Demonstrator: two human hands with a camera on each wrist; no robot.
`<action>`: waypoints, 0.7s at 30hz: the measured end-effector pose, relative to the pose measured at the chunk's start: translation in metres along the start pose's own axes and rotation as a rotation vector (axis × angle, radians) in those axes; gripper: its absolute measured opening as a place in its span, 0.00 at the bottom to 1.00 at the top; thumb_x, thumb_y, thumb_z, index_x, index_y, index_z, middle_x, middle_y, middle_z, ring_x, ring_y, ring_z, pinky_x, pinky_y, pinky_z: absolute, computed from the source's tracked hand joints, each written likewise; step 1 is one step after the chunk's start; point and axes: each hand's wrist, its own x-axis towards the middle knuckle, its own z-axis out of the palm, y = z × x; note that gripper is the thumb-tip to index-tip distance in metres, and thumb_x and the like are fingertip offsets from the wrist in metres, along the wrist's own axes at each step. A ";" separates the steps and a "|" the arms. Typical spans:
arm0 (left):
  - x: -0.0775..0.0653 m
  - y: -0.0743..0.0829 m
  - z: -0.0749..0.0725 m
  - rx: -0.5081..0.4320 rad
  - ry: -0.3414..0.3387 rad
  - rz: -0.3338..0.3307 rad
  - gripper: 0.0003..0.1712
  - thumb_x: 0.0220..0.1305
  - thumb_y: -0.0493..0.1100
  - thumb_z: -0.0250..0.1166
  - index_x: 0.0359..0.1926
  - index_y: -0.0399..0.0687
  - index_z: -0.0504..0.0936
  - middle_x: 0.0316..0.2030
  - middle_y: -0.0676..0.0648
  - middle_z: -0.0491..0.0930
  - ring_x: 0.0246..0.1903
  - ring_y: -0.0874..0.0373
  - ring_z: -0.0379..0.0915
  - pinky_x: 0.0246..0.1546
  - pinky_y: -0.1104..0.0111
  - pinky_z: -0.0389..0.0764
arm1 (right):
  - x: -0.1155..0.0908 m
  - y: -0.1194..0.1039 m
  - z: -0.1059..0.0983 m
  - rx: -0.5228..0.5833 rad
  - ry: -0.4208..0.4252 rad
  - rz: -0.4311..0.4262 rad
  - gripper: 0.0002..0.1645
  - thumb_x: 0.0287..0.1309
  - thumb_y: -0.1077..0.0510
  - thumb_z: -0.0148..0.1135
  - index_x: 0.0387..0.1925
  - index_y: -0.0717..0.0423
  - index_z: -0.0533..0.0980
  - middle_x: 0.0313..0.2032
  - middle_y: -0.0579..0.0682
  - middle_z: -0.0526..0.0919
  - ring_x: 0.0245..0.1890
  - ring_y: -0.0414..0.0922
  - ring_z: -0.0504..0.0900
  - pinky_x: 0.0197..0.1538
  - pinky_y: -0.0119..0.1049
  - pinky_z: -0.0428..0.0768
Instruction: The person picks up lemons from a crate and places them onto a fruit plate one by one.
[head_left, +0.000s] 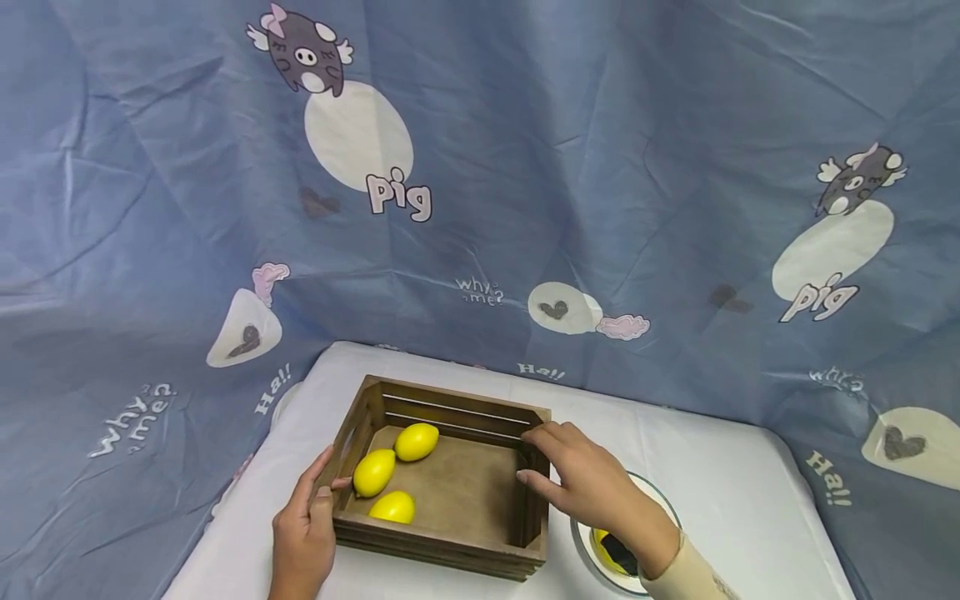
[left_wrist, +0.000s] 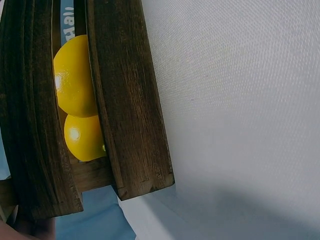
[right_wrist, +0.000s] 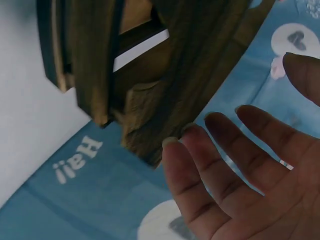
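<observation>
A brown slatted wooden crate [head_left: 442, 546] stands on the white-covered table with three yellow lemons [head_left: 373, 472] in its left part. At the crate's left end my left hand [head_left: 303, 529] grips the side, its thumb near the rim. My right hand [head_left: 588, 475] is at the right end, fingers reaching over the rim in the head view. In the right wrist view its fingers [right_wrist: 187, 175] are spread and loosely bent beside the crate corner [right_wrist: 145, 120], not wrapped round it. Through the slats in the left wrist view, two lemons [left_wrist: 77, 75] show.
Under my right forearm sits a clear-rimmed round dish [head_left: 583, 546], partly hidden, with a yellow and black thing [head_left: 618, 554] in it whose kind I cannot tell. A blue printed cloth [head_left: 480, 208] hangs behind the white table [head_left: 720, 483].
</observation>
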 end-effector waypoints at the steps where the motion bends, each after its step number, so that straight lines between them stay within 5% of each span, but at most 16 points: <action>1: 0.000 0.000 0.000 0.002 -0.003 -0.002 0.31 0.79 0.33 0.46 0.74 0.61 0.74 0.44 0.46 0.90 0.45 0.58 0.82 0.27 0.74 0.65 | 0.003 -0.002 0.000 -0.008 -0.007 -0.013 0.26 0.66 0.42 0.69 0.59 0.50 0.80 0.54 0.45 0.83 0.53 0.43 0.81 0.48 0.46 0.83; 13: 0.000 0.001 0.000 -0.016 -0.011 0.010 0.31 0.79 0.33 0.46 0.74 0.64 0.74 0.49 0.47 0.89 0.45 0.67 0.82 0.24 0.72 0.65 | 0.032 -0.022 0.005 -0.072 -0.134 -0.132 0.26 0.68 0.41 0.67 0.59 0.50 0.80 0.52 0.46 0.83 0.53 0.46 0.82 0.49 0.45 0.84; 21: 0.000 0.003 -0.001 -0.036 -0.005 0.004 0.31 0.79 0.33 0.46 0.74 0.62 0.75 0.48 0.47 0.89 0.44 0.64 0.82 0.22 0.69 0.64 | 0.054 -0.032 0.012 -0.092 -0.228 -0.166 0.29 0.70 0.40 0.65 0.64 0.51 0.78 0.54 0.47 0.82 0.52 0.47 0.82 0.48 0.44 0.83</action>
